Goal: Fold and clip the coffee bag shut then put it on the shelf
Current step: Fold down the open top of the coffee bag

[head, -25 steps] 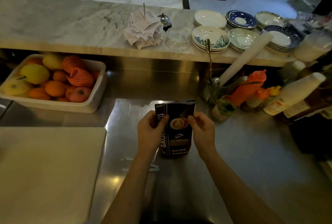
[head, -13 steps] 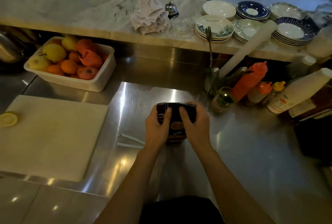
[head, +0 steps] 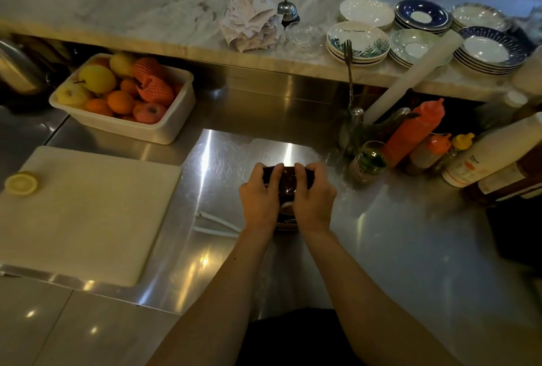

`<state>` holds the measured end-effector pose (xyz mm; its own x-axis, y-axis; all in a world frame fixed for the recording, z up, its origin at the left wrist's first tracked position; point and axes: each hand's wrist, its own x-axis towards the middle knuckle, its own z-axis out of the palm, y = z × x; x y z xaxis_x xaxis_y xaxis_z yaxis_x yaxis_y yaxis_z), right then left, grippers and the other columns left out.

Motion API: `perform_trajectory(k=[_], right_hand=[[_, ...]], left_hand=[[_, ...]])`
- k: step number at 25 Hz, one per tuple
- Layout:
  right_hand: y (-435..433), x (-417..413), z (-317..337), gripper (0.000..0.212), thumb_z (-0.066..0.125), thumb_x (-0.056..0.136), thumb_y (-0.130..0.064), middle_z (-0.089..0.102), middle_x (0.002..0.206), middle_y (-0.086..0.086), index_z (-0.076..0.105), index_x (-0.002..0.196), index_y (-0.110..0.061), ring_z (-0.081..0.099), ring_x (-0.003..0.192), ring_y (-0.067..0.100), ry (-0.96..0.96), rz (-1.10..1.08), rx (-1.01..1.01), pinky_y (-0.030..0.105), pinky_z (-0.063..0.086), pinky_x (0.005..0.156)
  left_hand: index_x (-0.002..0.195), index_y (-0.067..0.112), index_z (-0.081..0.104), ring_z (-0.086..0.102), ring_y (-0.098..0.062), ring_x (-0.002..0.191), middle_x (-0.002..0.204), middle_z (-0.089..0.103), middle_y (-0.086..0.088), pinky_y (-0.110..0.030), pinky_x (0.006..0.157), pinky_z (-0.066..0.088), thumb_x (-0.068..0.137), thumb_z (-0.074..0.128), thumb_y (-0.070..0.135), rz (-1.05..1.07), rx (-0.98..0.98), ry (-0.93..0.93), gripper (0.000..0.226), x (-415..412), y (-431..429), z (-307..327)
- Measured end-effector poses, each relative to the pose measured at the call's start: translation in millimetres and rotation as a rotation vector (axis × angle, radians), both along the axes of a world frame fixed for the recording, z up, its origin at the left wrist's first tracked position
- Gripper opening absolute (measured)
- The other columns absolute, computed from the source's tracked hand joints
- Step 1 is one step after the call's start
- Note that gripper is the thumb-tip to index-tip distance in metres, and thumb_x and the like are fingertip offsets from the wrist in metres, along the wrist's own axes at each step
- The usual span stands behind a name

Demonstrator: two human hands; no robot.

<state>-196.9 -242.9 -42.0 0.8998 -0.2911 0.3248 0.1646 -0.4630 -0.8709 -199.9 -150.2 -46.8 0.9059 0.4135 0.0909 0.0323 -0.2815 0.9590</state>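
A dark brown coffee bag (head: 288, 186) stands on the steel counter (head: 396, 248) in front of me. Its top is bent over toward me. My left hand (head: 259, 198) grips the bag's left side and my right hand (head: 313, 197) grips its right side, fingers curled over the folded top edge. Most of the bag's front is hidden behind my hands. A white bag clip (head: 217, 224), open in a V, lies flat on the counter just left of my left wrist.
A white cutting board (head: 88, 213) with a lemon half (head: 21, 183) lies at left. A fruit tub (head: 123, 101) sits behind it. Sauce bottles (head: 416, 133) and a jar (head: 368, 161) crowd the right. Stacked plates (head: 357, 43) line the marble ledge.
The bag's top went from upright to folded down under both hands. My fingers have moved further over the top edge. The view tilted downward.
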Motion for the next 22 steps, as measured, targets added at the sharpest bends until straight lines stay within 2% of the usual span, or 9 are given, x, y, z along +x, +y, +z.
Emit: perform_trajectory(k=[4,8,11,14,16,18,22], right_hand=[[-9,-1,-5,0.018,0.048,0.099,-0.022,0.052,0.073,-0.007,0.054,0.089,-0.009,0.050,0.055,0.001,-0.010,-0.003,-0.068,0.007,0.043,0.050],[-15,0,-4,0.022,0.041,0.099,-0.018,0.050,0.068,-0.003,0.055,0.089,-0.004,0.042,0.053,-0.003,-0.055,0.013,-0.150,0.005,0.040,0.050],[-22,1,-5,0.022,0.040,0.098,-0.016,0.046,0.064,-0.007,0.054,0.086,-0.007,0.040,0.050,-0.002,-0.065,0.066,-0.167,0.007,0.036,0.047],[-26,2,-3,0.021,0.041,0.099,-0.018,0.039,0.059,-0.017,0.052,0.082,-0.012,0.047,0.050,0.000,-0.037,0.075,-0.128,0.006,0.034,0.047],[-26,6,3,0.022,0.044,0.099,-0.023,0.043,0.060,-0.017,0.052,0.080,-0.017,0.053,0.059,-0.003,-0.003,0.100,-0.098,0.008,0.037,0.049],[-26,12,11,0.023,0.047,0.100,-0.026,0.049,0.061,-0.014,0.051,0.078,-0.022,0.054,0.060,-0.004,0.062,0.138,-0.036,0.009,0.038,0.049],[-23,15,22,0.026,0.048,0.100,-0.024,0.053,0.064,-0.008,0.052,0.074,-0.019,0.052,0.056,-0.005,0.124,0.128,0.152,0.008,0.038,0.048]], left_hand=[[0.077,0.017,0.052,0.058,0.004,0.052,0.057,0.054,0.012,-0.009,0.043,0.039,0.100,0.055,0.028,-0.016,0.033,-0.039,0.026,-4,-2,-3],[0.072,0.021,0.049,0.052,-0.005,0.051,0.056,0.051,0.009,-0.020,0.042,0.039,0.102,0.050,0.030,-0.017,0.044,-0.027,0.031,-4,3,-2],[0.068,0.033,0.048,0.050,-0.004,0.052,0.057,0.051,0.007,-0.020,0.045,0.038,0.102,0.049,0.028,-0.104,0.041,-0.021,0.034,-4,14,1],[0.069,0.026,0.060,0.051,-0.002,0.055,0.059,0.059,0.001,-0.023,0.051,0.042,0.100,0.053,0.028,-0.154,0.044,-0.007,0.032,-4,25,6],[0.069,0.028,0.066,0.057,0.002,0.056,0.061,0.066,0.009,-0.015,0.052,0.044,0.097,0.059,0.024,-0.183,0.005,-0.023,0.030,-2,35,13],[0.077,0.031,0.071,0.066,0.003,0.064,0.067,0.071,0.019,-0.014,0.060,0.050,0.095,0.062,0.019,-0.245,-0.041,-0.024,0.024,1,44,21],[0.098,0.022,0.075,0.075,-0.011,0.085,0.087,0.079,0.008,-0.024,0.075,0.058,0.091,0.067,0.011,-0.431,-0.171,0.053,0.015,4,55,26]])
